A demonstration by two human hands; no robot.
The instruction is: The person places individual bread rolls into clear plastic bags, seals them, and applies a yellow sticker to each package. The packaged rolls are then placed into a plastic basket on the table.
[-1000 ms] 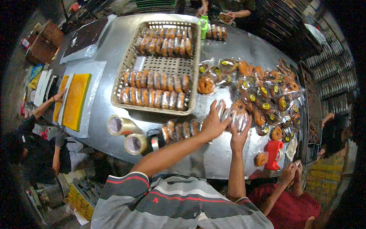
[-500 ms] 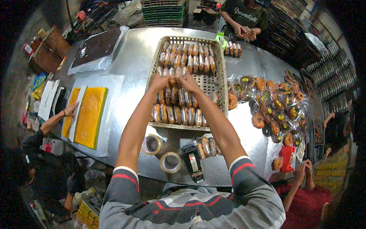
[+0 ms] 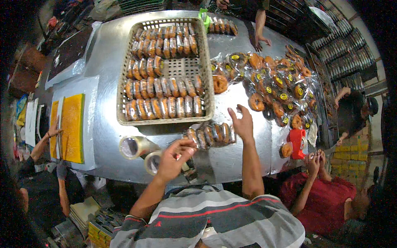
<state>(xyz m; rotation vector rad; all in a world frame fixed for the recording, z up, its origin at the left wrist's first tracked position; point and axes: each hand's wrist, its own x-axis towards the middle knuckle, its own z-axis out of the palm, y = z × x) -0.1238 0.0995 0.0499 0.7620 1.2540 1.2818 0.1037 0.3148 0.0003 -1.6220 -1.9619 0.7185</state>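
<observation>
A short row of wrapped doughnuts point(image 3: 216, 135) lies on the metal table between my two hands. My left hand point(image 3: 177, 158) is at its left end, above the black tape dispenser point(image 3: 190, 172); its fingers are loosely bent and nothing shows in them. To the right of the row, my right hand point(image 3: 242, 123) is raised with thumb and fingers apart, holding nothing. Beyond them stands a cream plastic crate point(image 3: 165, 120) with several rows of wrapped doughnuts point(image 3: 163, 108) on edge. Its middle row is shorter, and the slotted base shows beside it.
Two tape rolls point(image 3: 133, 147) sit left of my left hand. Loose bagged doughnuts point(image 3: 278, 84) spread over the right side, near a red tape dispenser point(image 3: 297, 144). A yellow cake slab point(image 3: 72, 129) is at left. Co-workers' hands reach in from left, right and far side.
Both my hands have left the crate's middle row and come back toward me, to the short row in front. The view has swung right. The far co-worker's hand now rests on the table.
</observation>
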